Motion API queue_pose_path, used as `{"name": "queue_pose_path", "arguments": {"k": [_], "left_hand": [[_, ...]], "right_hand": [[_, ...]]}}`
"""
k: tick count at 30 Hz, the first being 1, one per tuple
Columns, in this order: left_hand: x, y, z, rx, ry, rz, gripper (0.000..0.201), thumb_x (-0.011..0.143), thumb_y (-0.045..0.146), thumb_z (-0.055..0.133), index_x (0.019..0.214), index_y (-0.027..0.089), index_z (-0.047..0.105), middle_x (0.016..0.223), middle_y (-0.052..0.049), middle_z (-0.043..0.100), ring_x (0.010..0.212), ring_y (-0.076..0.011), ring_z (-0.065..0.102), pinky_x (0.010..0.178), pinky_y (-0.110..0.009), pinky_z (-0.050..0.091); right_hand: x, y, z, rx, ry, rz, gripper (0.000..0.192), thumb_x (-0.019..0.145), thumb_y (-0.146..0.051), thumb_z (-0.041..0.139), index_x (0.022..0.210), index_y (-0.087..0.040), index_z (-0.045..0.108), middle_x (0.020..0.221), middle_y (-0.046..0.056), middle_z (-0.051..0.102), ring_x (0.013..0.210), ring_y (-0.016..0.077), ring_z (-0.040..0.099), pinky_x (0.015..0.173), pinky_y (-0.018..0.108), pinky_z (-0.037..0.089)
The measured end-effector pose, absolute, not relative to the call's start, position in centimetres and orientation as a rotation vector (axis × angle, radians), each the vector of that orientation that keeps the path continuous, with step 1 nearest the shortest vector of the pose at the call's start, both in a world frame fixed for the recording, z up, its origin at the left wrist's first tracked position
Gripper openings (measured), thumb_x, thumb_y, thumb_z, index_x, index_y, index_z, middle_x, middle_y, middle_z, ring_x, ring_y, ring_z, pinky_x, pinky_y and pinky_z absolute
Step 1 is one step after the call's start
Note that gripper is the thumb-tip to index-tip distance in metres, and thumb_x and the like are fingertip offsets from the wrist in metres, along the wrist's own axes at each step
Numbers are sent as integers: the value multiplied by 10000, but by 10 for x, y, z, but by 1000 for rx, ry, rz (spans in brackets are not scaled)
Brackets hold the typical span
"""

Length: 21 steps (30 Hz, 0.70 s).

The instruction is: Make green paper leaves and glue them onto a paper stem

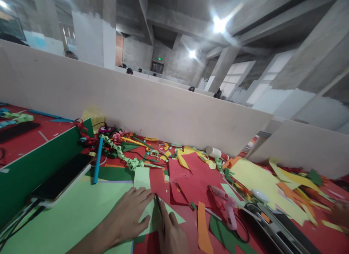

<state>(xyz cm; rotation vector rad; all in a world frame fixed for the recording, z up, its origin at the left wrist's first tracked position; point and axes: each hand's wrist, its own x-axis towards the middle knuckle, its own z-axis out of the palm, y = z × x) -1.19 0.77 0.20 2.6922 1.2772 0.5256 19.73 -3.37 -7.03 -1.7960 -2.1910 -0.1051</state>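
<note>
My left hand [128,215] lies flat, fingers spread, on a light green paper sheet [71,217] at the near edge of the red table [191,181]. My right hand [171,234] sits just right of it and grips a thin dark tool [158,204], likely a pen or blade, whose tip rests on a light green paper strip [143,179] near my left fingertips.
A phone [61,177] leans on a green divider [32,163] at left, beside a blue stick [97,161]. A green paper chain [120,154], coloured paper scraps, a pink glue gun [227,206] and a yellow sheet [256,177] cover the table. A beige partition [136,104] stands behind.
</note>
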Motion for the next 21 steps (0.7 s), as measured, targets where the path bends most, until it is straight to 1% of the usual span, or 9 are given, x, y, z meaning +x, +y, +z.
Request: {"name": "queue_pose_path", "arguments": {"k": [6,10,13,16,21], "left_hand": [[-11,7,4,2678,1289,503,592,902,248,570,1493,237,527,1497,-59,622,1358,-296,560,1125,-474,418],[-12,7,3,2673,1268,521,578,913,250,576,1488,241,527,1487,-54,630,1351,-302,564,1120,-478,423],[-11,7,2,2654,1269,494,571,923,248,569,1492,237,520,1500,-61,617,1363,-309,551,1124,-494,417],[-11,7,2,2620,1284,460,569,939,257,556,1506,228,508,1527,-70,591,1397,-320,518,1149,-520,388],[-9,6,12,2571,1281,395,567,941,263,542,1506,216,511,1537,-75,581,1412,-323,502,1157,-542,387]], "right_hand": [[198,-34,-73,-1790,-2188,-131,758,920,-62,481,1613,-339,345,939,60,716,597,213,742,441,240,474],[190,-37,-72,-1865,-2193,-184,743,908,-38,507,1586,-324,408,939,70,726,608,221,756,437,242,476],[180,-41,-69,-1958,-2231,-266,741,893,20,492,1550,-323,470,920,60,724,598,206,753,434,228,482],[170,-45,-66,-2034,-2259,-388,752,860,63,508,1505,-322,532,925,46,728,579,183,745,463,208,515],[165,-50,-64,-2065,-2260,-512,772,834,89,526,1487,-322,557,914,42,737,534,157,733,508,193,560]]}}
